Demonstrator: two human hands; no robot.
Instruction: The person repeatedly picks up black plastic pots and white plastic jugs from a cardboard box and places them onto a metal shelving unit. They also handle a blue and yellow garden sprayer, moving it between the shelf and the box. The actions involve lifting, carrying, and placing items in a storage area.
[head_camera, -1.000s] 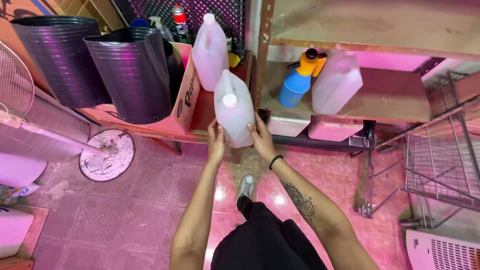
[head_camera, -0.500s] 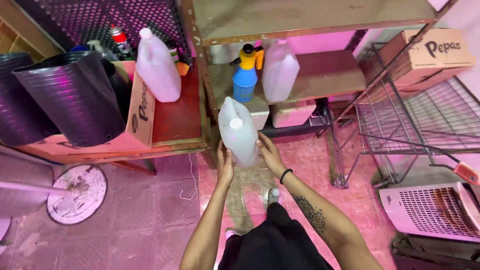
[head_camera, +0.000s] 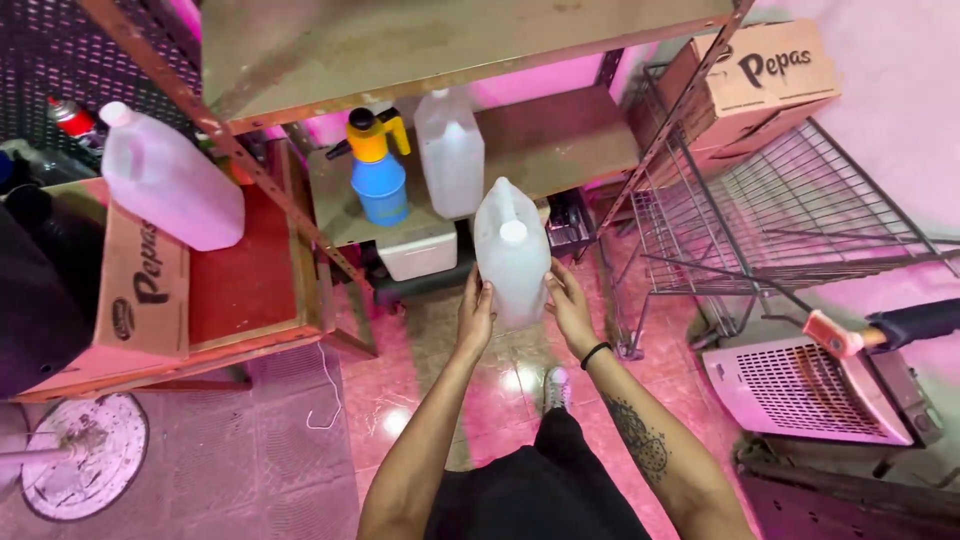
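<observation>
1. Translucent jug is held in the air in front of the metal shelf, cap toward the camera, tilted.
2. Left hand and right hand clamp its lower sides, palms facing in. Probably two hands because it's bulky.
3. On the shelf: a second jug upright just beside a blue spray bottle.
4. A third jug lies over a cardboard box to the left.
</observation>
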